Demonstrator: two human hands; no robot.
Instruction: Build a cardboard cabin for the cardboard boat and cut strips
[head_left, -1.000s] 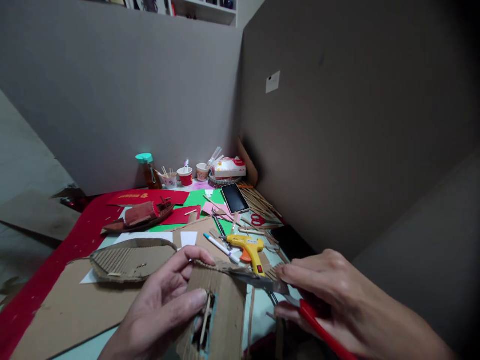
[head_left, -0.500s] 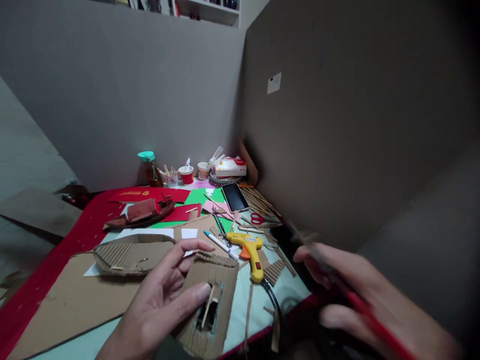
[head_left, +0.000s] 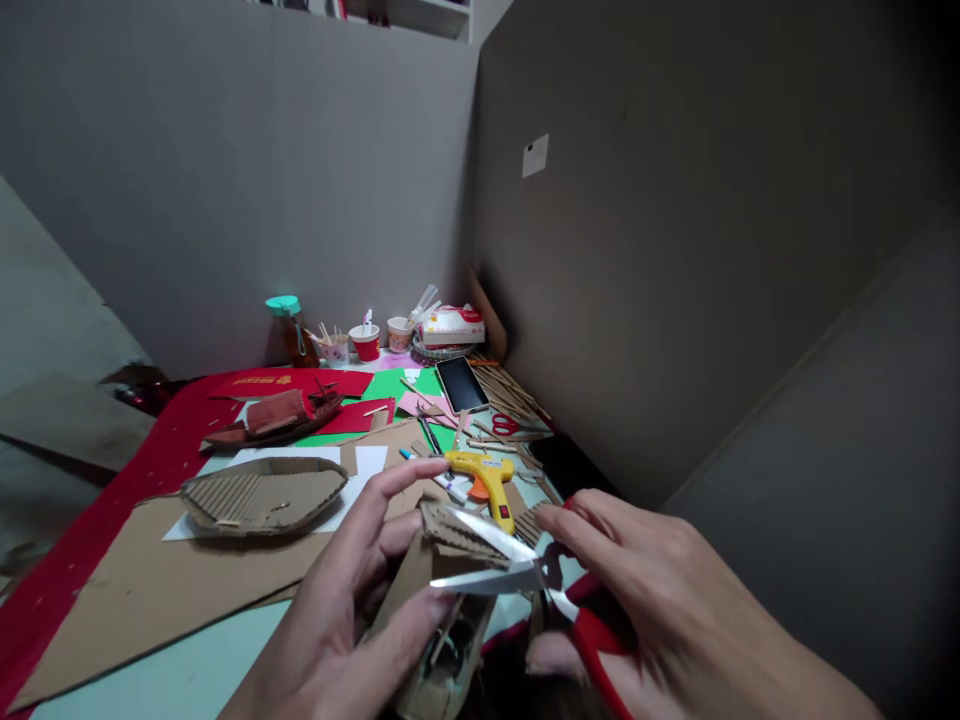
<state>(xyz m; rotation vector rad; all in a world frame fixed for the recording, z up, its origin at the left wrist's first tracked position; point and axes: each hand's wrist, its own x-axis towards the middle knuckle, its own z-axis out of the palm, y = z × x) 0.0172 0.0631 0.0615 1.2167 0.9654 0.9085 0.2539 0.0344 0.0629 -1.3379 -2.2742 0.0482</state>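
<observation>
Corrugated cardboard piece (head_left: pixel 442 590) sits at the lower centre of the view, above the near edge of the table (head_left: pixel 187 670), gripped by the left hand (head_left: pixel 352 610). The thumb presses on its front face and the fingers wrap behind it, with the index finger extended past its upper edge. The piece has a rough opening in its lower part with a thin stick across it.

The right hand (head_left: pixel 660 610) is closed around the red handles of a pair of scissors (head_left: pixel 525 580). The blades are parted, with both tips pointing left. The upper blade lies across the top edge of the cardboard piece; the lower blade crosses its face, close to the left thumb.

Just beyond the blades, a yellow glue gun (head_left: pixel 487 480) lies on the table with its nozzle pointing left. A flat cardboard boat hull (head_left: pixel 262 495) rests on a brown cardboard sheet (head_left: pixel 150 590) to the left. Farther back are a red-roofed model boat (head_left: pixel 277 415), a dark smartphone (head_left: pixel 461 384) and a second, smaller pair of red scissors (head_left: pixel 504 424).
</observation>
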